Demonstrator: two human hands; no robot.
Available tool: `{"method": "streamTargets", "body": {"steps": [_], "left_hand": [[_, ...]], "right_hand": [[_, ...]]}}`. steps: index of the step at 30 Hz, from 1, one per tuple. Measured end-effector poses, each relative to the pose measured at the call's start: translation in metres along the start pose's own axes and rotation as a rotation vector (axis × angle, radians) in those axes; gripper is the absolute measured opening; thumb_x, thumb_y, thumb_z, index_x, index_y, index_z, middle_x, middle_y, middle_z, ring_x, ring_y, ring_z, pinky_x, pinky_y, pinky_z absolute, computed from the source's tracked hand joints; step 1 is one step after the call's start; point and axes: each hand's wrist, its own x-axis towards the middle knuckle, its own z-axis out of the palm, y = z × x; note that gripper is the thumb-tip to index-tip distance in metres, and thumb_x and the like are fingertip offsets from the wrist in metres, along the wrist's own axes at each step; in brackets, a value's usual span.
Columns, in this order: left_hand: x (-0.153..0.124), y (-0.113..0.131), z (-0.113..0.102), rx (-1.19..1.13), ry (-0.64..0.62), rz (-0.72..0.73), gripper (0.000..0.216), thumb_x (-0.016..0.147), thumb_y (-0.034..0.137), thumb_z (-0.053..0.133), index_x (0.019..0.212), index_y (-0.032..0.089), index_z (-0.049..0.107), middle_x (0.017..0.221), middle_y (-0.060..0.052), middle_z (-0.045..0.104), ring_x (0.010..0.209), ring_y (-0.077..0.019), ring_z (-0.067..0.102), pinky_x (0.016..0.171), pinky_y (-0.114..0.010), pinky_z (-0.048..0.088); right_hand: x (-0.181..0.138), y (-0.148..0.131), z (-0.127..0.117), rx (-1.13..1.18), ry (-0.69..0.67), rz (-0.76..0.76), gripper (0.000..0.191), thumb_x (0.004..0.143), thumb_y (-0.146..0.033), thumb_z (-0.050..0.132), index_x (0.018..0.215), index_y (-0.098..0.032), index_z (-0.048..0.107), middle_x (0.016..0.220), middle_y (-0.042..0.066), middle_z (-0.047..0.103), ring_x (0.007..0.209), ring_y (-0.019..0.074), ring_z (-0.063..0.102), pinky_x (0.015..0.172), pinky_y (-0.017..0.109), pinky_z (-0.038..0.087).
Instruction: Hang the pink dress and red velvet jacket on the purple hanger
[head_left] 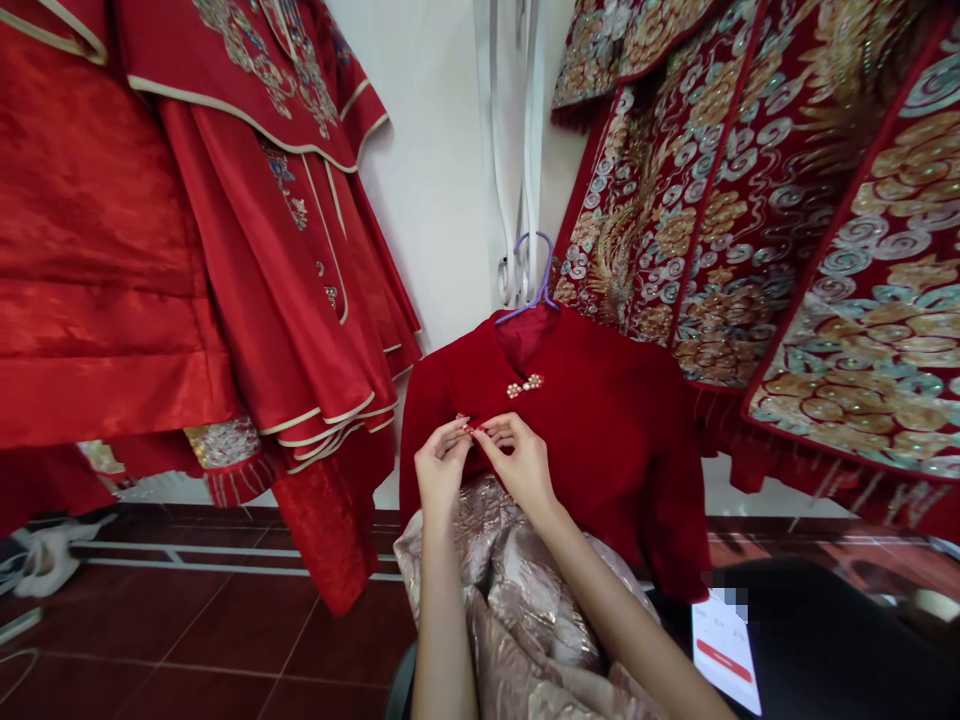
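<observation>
A dark red jacket point(592, 430) hangs in front of me on a purple hanger point(541, 290), its neck open in a V. A beaded flower-shaped frog button point(525, 386) is fastened near the top of the front. Lower down, my left hand point(441, 462) and my right hand point(519, 458) meet at the front of the jacket, fingertips pinched on a second small frog button point(461, 417). My fingers hide most of it, so I cannot tell whether its halves are joined. Shiny champagne fabric point(510, 590) lies below the jacket, under my forearms.
Red garments with pale trim point(247, 250) hang on the left. Richly embroidered red garments point(720, 220) hang on the right. White metal bars point(517, 150) stand behind the hanger. A phone point(724, 650) lies on a black surface point(825, 620). White shoes point(49, 565) are at left.
</observation>
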Motion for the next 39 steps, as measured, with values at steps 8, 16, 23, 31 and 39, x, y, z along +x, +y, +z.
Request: {"method": "streamTargets", "body": {"steps": [8, 16, 23, 31, 39], "left_hand": [[-0.0028, 0.0019, -0.0011, -0.007, 0.004, 0.034, 0.028, 0.068, 0.026, 0.072, 0.092, 0.012, 0.069, 0.099, -0.012, 0.072, 0.091, -0.0188, 0.068, 0.089, -0.034, 0.052], [-0.0017, -0.0025, -0.0007, 0.010, 0.034, 0.031, 0.025, 0.068, 0.024, 0.071, 0.090, 0.011, 0.070, 0.096, -0.011, 0.073, 0.087, -0.0188, 0.069, 0.088, -0.035, 0.053], [-0.0020, -0.0011, 0.0005, 0.074, 0.033, 0.061, 0.024, 0.070, 0.025, 0.069, 0.090, 0.012, 0.071, 0.093, -0.011, 0.073, 0.083, -0.0181, 0.069, 0.083, -0.033, 0.054], [-0.0019, -0.0004, -0.0063, 0.137, 0.028, 0.063, 0.022, 0.068, 0.025, 0.071, 0.086, 0.012, 0.072, 0.085, -0.009, 0.074, 0.077, -0.0176, 0.068, 0.081, -0.033, 0.053], [-0.0031, -0.0038, -0.0059, 0.176, 0.038, 0.091, 0.022, 0.071, 0.027, 0.070, 0.088, 0.015, 0.073, 0.089, -0.008, 0.074, 0.080, -0.0187, 0.069, 0.083, -0.033, 0.053]], "right_hand": [[0.0066, -0.0005, -0.0008, -0.067, -0.044, -0.006, 0.016, 0.081, -0.034, 0.060, 0.084, -0.018, 0.058, 0.077, 0.003, 0.065, 0.066, 0.0141, 0.062, 0.063, 0.027, 0.054], [0.0065, 0.0034, 0.0045, -0.091, -0.024, -0.043, 0.015, 0.083, -0.033, 0.057, 0.085, -0.018, 0.057, 0.078, 0.004, 0.064, 0.067, 0.0145, 0.061, 0.063, 0.027, 0.054], [0.0051, 0.0014, 0.0039, -0.102, -0.014, -0.052, 0.015, 0.083, -0.034, 0.055, 0.086, -0.019, 0.056, 0.079, 0.004, 0.063, 0.068, 0.0149, 0.061, 0.065, 0.029, 0.055], [0.0089, 0.0040, 0.0068, -0.096, -0.019, -0.078, 0.012, 0.083, -0.032, 0.056, 0.083, -0.019, 0.055, 0.076, 0.002, 0.063, 0.064, 0.0137, 0.060, 0.062, 0.027, 0.053], [0.0064, 0.0043, 0.0029, -0.083, -0.040, -0.065, 0.018, 0.084, -0.036, 0.054, 0.085, -0.019, 0.060, 0.083, 0.005, 0.068, 0.071, 0.0154, 0.063, 0.068, 0.030, 0.055]]}}
